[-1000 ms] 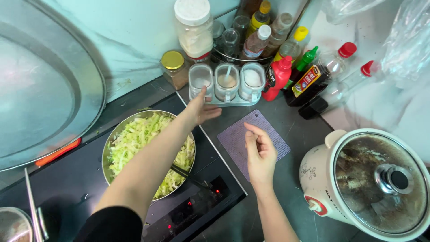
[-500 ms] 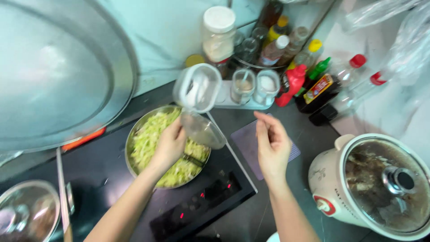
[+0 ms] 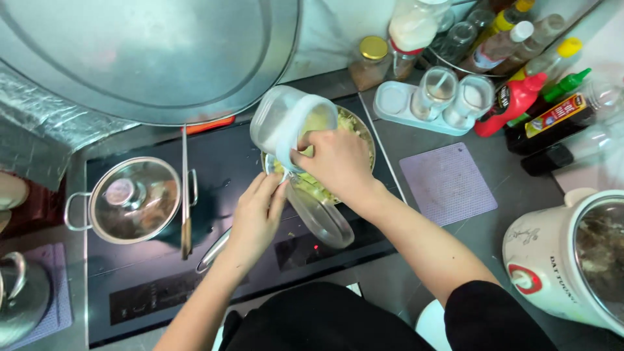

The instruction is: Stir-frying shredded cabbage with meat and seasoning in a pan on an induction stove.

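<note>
Seasoning jar tipped over the pan at the hob's back right corner.
Right hand (image 3: 335, 162) grips the clear jar (image 3: 283, 123) above the cabbage pan (image 3: 361, 127); left hand (image 3: 257, 218) apparently steadies its hinged lid (image 3: 322, 218); purple mat (image 3: 448, 183) lies bare alongside.

A home kitchen: an induction hob (image 3: 214, 260) with a lidded pot (image 3: 133, 200), sauce bottles (image 3: 520, 97) far right, a slow cooker (image 3: 572, 260) near right.

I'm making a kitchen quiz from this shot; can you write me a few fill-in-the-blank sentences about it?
1. The right hand tilts a clear plastic container over the pan of shredded ____.
2. The small pot on the black cooktop is covered by a ____ lid.
3. The mat beside the cooktop is ____ in colour.

Missing words: cabbage; glass; purple
</note>
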